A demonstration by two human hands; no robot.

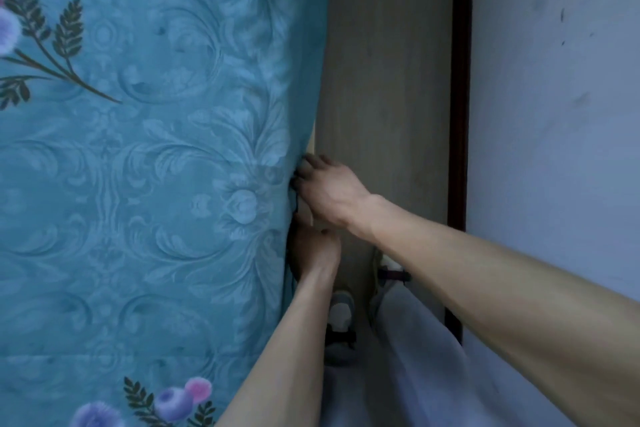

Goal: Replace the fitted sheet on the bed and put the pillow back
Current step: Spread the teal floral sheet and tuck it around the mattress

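Fitted sheet (pixel 145 184): teal, scroll and flower print, fills the left half; its far and near ends are cut off. Left hand (pixel 313 253): at the sheet's side edge, fingers buried behind the cloth, grip cannot be told. Right hand (pixel 329 194): just above, fingertips curled onto the same edge. Floor strip (pixel 384 80), slippered feet partly hidden, wall (pixel 554 114) at right.

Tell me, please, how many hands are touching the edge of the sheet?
2: the right hand is higher on the edge of the sheet, the left hand just below it. Fingertips are hidden behind the fabric.
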